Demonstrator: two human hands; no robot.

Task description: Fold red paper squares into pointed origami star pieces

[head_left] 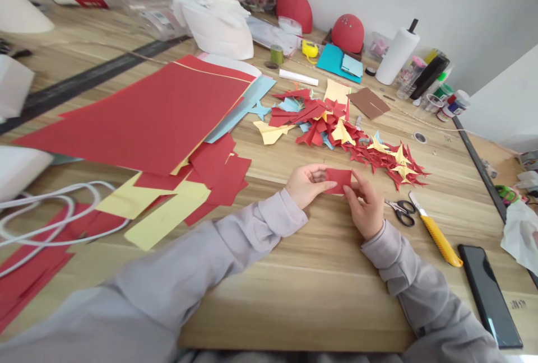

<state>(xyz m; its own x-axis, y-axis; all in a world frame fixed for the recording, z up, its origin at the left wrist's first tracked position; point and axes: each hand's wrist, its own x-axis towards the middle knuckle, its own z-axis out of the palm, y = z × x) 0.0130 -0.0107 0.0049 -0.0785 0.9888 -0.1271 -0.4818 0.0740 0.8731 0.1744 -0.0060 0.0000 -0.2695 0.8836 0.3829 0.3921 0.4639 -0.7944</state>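
Note:
A small red piece of paper [338,180] is held up between my two hands, just above the wooden table. My left hand [306,185] pinches its left edge, thumb in front. The right edge sits between the thumb and fingers of my right hand [365,203]. Beyond the hands lies a heap of folded red paper pieces [313,113], mixed with yellow and blue ones. Folded paper stars [403,172] in red and yellow form the heap's right end. Black-handled scissors [404,214] and a yellow utility knife [439,237] lie right of my right hand.
Large red sheets [159,111] and cut yellow strips [168,214] spread over the left side, near a white cable [67,206]. A black phone [490,296] lies at the right front. A white paper roll [397,57] and several bottles stand along the back.

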